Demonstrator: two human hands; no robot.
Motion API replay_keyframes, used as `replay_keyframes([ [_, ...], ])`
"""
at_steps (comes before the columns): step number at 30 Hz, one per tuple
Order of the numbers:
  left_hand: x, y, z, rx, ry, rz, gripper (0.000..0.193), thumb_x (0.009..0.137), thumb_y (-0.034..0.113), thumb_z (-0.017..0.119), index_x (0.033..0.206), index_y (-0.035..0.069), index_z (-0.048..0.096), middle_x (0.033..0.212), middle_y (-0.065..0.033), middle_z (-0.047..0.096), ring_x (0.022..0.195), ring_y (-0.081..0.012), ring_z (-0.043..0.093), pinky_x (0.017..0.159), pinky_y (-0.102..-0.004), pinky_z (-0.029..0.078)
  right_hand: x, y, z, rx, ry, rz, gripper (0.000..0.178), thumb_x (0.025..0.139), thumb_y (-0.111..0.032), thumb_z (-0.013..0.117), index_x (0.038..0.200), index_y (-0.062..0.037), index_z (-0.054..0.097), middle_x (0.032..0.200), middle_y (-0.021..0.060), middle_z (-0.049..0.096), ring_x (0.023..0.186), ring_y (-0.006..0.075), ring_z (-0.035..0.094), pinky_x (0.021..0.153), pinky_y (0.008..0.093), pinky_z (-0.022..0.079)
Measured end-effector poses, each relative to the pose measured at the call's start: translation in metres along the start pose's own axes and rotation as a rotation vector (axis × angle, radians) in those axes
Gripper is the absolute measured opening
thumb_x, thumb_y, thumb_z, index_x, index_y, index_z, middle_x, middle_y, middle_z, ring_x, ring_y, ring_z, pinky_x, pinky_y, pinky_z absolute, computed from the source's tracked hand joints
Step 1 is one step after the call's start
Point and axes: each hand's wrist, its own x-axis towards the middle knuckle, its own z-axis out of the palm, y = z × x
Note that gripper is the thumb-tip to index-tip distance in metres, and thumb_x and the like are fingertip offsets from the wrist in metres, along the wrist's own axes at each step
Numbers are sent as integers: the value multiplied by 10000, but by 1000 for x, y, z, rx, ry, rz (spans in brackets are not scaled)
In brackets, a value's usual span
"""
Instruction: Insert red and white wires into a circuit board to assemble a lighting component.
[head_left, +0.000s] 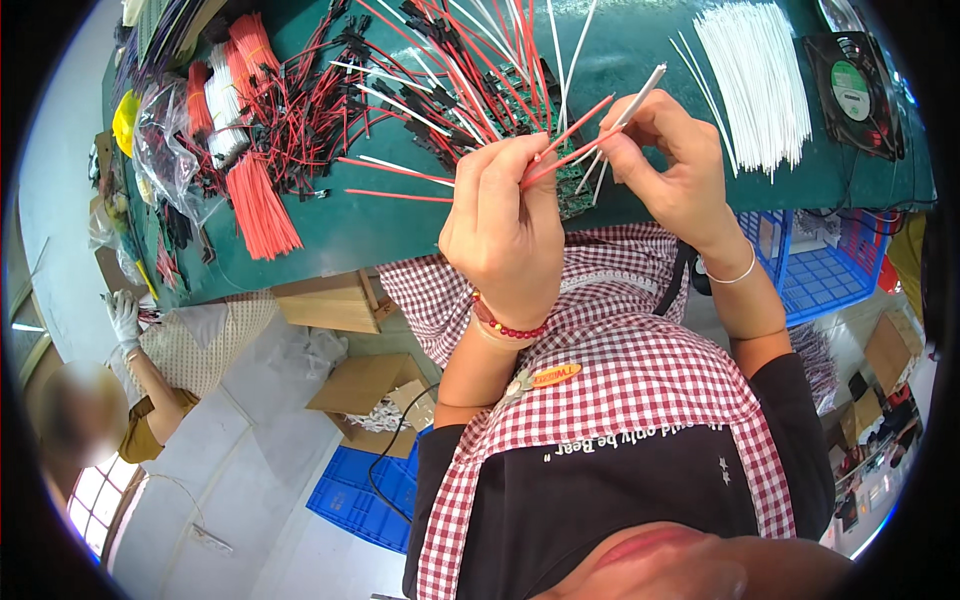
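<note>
- Fingers of left hand (505,220) are pressed together around thin red plastic-coated wires (572,158), above dark green table (345,238).
- Right hand (672,165) pinches slim white strand (648,88) (wire or sleeve, I cannot tell).
- From my distance, I would align both tips and grip gently.

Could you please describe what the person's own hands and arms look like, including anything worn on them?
Both hands are ungloved. Near the left hand, the wrist wears a red beaded bracelet with a yellowish bead. Near the right hand, there is a thin, pale bangle. Black sleeves end around the elbows, leaving the forearms uncovered.
</note>
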Motion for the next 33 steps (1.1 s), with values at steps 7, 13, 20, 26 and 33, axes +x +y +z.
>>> replay_keyframes([
  [7,0,0,-3,0,-11,-44,157,805,24,763,943,23,688,874,-108,675,701,-233,673,585,-306,527,2,0,1,11,1,-5,106,876,-17,681,953,-1,609,772,52,650,639,100,633,589,238,500],
  [13,-2,0,-2,20,-12,-36,153,805,17,761,938,15,685,871,-107,675,698,-233,672,587,-302,528,-1,1,-1,-5,-30,-8,109,893,-1,663,984,12,602,842,50,636,646,86,613,585,227,501],
  [20,-3,2,1,-3,-43,-53,229,804,11,760,1011,1,664,859,-101,676,677,-222,660,565,-304,512,4,0,2,-7,-7,-26,127,878,-31,690,966,5,606,761,54,646,632,104,631,583,241,500],
  [26,0,2,5,-63,-39,-154,426,819,37,762,1209,-2,594,817,-78,665,622,-177,622,524,-277,477,15,0,8,-94,-42,-14,204,881,-41,688,1068,2,619,724,64,628,610,123,625,564,258,498],
  [33,1,2,-4,-85,35,-35,221,879,32,668,1088,-10,610,870,-129,652,684,-252,646,608,-349,522,12,-9,17,-282,-28,-39,341,871,-8,680,1205,-15,613,683,54,568,558,121,537,538,263,449],
])
